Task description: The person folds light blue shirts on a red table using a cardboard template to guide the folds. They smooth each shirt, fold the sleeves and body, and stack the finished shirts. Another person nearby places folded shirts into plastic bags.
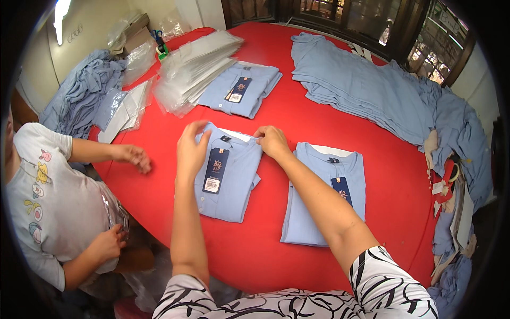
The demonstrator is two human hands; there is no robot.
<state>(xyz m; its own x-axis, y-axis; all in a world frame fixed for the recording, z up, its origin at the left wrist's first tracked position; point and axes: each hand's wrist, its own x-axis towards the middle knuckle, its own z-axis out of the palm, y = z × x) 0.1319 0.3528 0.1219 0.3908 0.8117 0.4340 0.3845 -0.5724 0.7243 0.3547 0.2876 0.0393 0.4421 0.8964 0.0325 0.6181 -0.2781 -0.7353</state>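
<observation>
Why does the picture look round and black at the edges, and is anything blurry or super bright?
In the head view, the fisheye lens gives the dark round rim; in the head view, the lamp is washed out white; also in the head view, the co-worker's hand above the red table looks slightly smeared, while the navy tag looks fairly sharp.

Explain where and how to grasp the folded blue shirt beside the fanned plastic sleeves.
Likely best by its right edge, coming from the right: the folded blue shirt lies flat, layered edges showing there, while the fanned plastic sleeves crowd its left.
</observation>
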